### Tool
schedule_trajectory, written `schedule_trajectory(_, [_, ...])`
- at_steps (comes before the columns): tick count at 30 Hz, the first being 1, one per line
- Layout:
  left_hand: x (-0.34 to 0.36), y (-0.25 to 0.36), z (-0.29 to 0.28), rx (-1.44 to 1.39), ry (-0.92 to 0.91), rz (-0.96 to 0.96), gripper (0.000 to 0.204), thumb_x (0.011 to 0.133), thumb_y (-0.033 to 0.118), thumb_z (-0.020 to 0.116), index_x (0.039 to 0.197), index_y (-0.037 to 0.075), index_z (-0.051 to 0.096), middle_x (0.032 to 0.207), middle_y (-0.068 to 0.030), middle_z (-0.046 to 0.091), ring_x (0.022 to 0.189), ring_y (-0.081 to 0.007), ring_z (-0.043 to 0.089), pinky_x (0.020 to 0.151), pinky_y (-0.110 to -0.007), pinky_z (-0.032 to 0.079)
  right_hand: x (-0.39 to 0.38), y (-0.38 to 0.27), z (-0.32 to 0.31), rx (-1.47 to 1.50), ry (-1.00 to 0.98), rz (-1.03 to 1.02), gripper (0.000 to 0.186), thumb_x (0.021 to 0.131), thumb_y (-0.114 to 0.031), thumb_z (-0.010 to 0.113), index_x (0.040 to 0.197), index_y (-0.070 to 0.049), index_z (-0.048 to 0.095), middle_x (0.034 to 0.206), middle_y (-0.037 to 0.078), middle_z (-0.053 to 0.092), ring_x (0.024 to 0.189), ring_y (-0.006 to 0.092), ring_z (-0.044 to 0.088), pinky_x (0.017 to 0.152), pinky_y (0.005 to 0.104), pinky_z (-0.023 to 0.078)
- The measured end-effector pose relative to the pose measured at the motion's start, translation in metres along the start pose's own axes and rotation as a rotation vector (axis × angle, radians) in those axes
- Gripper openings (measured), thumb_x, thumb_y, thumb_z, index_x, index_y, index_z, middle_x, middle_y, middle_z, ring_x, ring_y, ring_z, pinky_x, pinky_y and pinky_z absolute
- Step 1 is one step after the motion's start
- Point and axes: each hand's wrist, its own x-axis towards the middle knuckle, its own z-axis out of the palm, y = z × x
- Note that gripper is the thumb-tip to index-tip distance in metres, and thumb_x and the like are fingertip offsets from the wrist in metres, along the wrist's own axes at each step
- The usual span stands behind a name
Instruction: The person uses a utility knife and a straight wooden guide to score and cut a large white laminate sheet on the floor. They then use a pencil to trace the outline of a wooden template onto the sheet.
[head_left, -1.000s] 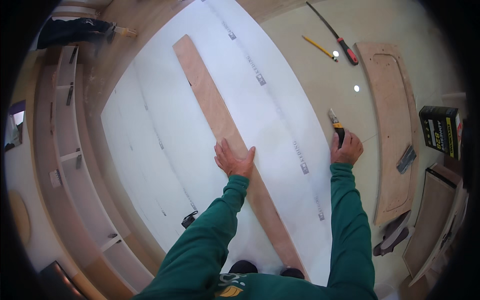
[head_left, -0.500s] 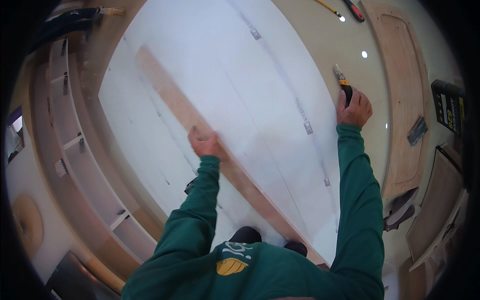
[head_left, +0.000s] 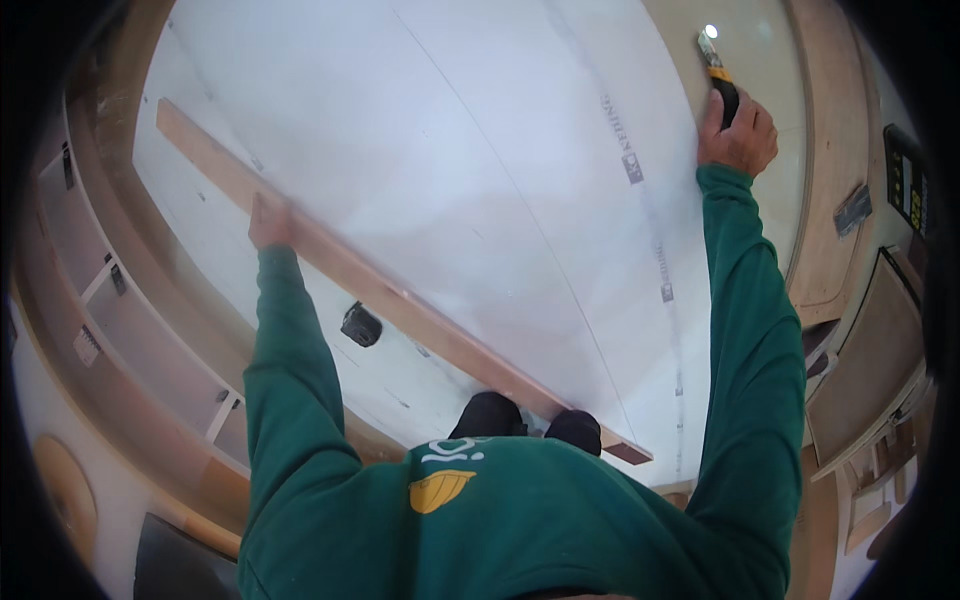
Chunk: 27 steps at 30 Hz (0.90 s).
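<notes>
A long, narrow wooden board (head_left: 360, 280) lies slantwise across a large white sheet (head_left: 500, 180), its near end passing by my dark-clad knees. My left hand (head_left: 270, 222) is closed on the board's left edge, towards its far end. My right hand (head_left: 740, 135) rests beyond the sheet's right edge, fingers wrapped round a utility knife (head_left: 722, 88). The knife has a black and yellow handle, and its blade points away from me. A thin dark line (head_left: 500, 160) runs lengthwise along the sheet. A small dark boxy object (head_left: 361, 325) sits on the sheet left of the board.
Along the left stands a long shelved wooden unit (head_left: 130, 330). On the right lies a wooden panel (head_left: 825, 110) bearing a small dark flat piece (head_left: 852, 210). A black box (head_left: 905, 180) and a framed panel (head_left: 870, 370) are beyond it.
My left hand has moved left with the board, which now slants more across the sheet. My right hand, still holding the knife, appears farther up. The whole view has shifted, uncovering the dark boxy object.
</notes>
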Motion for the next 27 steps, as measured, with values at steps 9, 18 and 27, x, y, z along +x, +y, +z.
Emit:
schedule_trajectory(9, [-0.108, 0.156, 0.113, -0.074, 0.02, 0.502, 0.055, 0.087, 0.029, 0.068, 0.133, 0.004, 0.052, 0.141, -0.0224, 0.045, 0.136, -0.0392, 0.034, 0.114, -0.046, 0.025, 0.001, -0.004, -0.002, -0.009, -0.017, 0.007, 0.036, 0.085, -0.041, 0.066, 0.108, -0.013, 0.065, 0.101, 0.008, 0.062, 0.097, 0.0295, 0.058, 0.084, 0.0461, 0.044])
schedule_trajectory(18, [-0.101, 0.301, 0.185, 0.285, -0.005, 0.238, 0.081, 0.092, 0.063, 0.039, 0.153, 0.014, 0.019, 0.156, -0.0287, 0.004, 0.143, -0.049, 0.0, 0.111, -0.064, 0.0, 0.005, -0.01, -0.009, -0.002, -0.087, 0.057, 0.035, 0.084, -0.034, 0.067, 0.11, -0.01, 0.064, 0.102, 0.009, 0.06, 0.099, 0.0303, 0.056, 0.086, 0.0453, 0.042])
schedule_trajectory(27, [-0.1, 0.306, 0.182, 0.357, -0.048, 0.147, 0.078, 0.089, 0.058, 0.05, 0.152, 0.02, 0.024, 0.158, -0.0225, 0.004, 0.145, -0.0441, -0.003, 0.113, -0.062, -0.003, 0.014, -0.018, -0.02, 0.016, -0.192, 0.079, 0.038, 0.087, -0.028, 0.062, 0.117, -0.005, 0.06, 0.107, 0.013, 0.058, 0.103, 0.0325, 0.053, 0.092, 0.0464, 0.039])
